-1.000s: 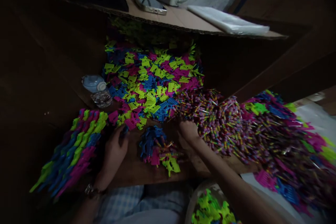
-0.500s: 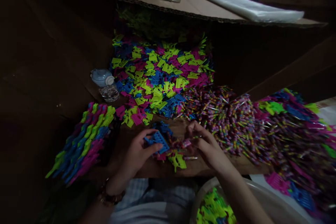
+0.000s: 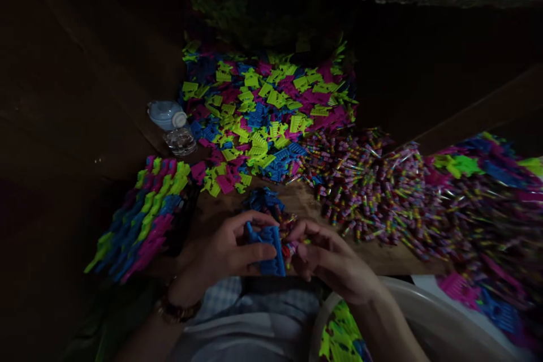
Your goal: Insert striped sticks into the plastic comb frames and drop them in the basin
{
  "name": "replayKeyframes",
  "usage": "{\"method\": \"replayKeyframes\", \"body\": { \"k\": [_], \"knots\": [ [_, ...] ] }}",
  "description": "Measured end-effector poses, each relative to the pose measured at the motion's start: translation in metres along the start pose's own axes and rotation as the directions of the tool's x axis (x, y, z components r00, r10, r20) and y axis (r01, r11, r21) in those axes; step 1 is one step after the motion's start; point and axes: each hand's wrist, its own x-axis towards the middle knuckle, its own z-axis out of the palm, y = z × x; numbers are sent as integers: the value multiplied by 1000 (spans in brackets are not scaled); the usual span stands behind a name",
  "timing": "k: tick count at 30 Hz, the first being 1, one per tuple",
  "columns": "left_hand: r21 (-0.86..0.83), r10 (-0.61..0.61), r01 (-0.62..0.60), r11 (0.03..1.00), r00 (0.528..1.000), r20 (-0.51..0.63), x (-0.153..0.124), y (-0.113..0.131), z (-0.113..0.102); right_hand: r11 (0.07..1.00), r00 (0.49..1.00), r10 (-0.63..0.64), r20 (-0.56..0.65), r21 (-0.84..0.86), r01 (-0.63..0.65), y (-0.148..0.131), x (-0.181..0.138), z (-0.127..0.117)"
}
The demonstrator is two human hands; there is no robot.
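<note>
In the middle of the head view, just in front of the tabletop's near edge, the person's two hands work close together. The left hand is closed on a toothed blue plastic piece, the thumb across its near face and the fingers behind. The right hand pinches a small wrapped piece between thumb and fingertips, right beside the blue one's toothed edge; whether the two touch cannot be told in this dim light.

Half a second ago the hands were clearly apart, with the blue piece held over the small heap; now both have come nearer the body and the gap has nearly gone. That seems to mean the picking up is done for this pair, and the care now lies in lining one piece up against the other.

Beyond the hands, the small heap lies on the tabletop. Behind it spreads a large pile of coloured plastic pieces, with a mass of wrapped pieces to the right. Neat coloured rows stand at the left, near a clear bottle
</note>
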Motion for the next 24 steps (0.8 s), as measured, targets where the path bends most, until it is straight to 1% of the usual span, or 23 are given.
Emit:
{"method": "replayKeyframes", "body": {
  "k": [2, 4, 6, 9, 11, 14, 17, 19, 22, 24],
  "knots": [
    [79, 88, -88, 993, 996, -2, 1, 1, -2, 998, 998, -53, -32, -37, 52, 1, -3, 1],
    [153, 155, -153, 976, 988, 0, 2, 0, -4, 987, 991, -116, -70, -122, 107, 2, -6, 2],
    [183, 161, -160, 970, 987, 6, 4, -1, -5, 965, 982, -176, -63, -208, 160, 1, -8, 4],
    [155, 163, -160, 975, 987, -8, 7, -5, -3, 931, 973, -232, -17, -292, 217, -1, -9, 8],
    [124, 164, -157, 980, 986, -43, 8, -8, 0, 896, 958, -286, -29, -362, 256, 0, -9, 10],
    [96, 163, -154, 983, 982, -96, 8, -11, 3, 834, 921, -386, -55, -447, 323, 7, -10, 12],
    [100, 172, -161, 982, 977, -125, 8, -12, 4, 804, 890, -449, -77, -470, 364, 20, -11, 10],
    [117, 172, -156, 981, 975, -144, 8, -13, 4, 801, 886, -456, -87, -474, 365, 28, -11, 8],
    [106, 137, -120, 987, 976, -167, 11, -17, 3, 841, 902, -417, -109, -422, 338, 37, -9, 2],
    [55, 82, -74, 996, 986, -147, 13, -22, 2, 899, 920, -365, -143, -310, 308, 42, -6, -1]
  ]
}}
